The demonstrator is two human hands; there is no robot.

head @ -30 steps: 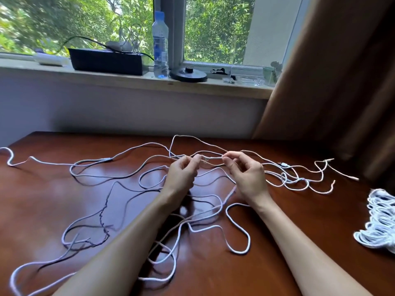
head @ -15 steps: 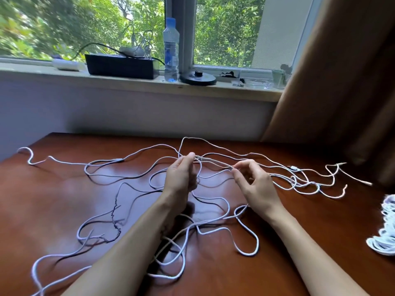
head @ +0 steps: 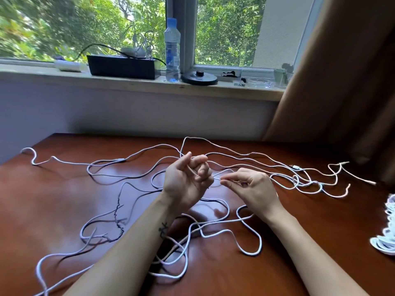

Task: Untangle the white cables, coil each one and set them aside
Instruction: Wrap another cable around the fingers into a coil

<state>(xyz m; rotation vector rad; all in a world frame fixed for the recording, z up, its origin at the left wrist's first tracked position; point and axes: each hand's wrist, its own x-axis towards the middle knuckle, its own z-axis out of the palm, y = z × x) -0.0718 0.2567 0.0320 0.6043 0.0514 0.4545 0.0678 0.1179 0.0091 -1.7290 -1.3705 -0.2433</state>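
White cables (head: 307, 184) sprawl in a loose tangle over the brown worktop (head: 64, 210), running from 9 to 3 o'clock, with more loops toward 6 between the forearms. At the centre the left hand (head: 186, 180) is palm-up, its grip curled round a strand of the cables. Just at its 3 o'clock the right hand (head: 250, 189) has its grip pinching a strand between thumb and forefinger. A finished coil (head: 384, 240) lies at the worktop's 4 o'clock edge, apart from the tangle
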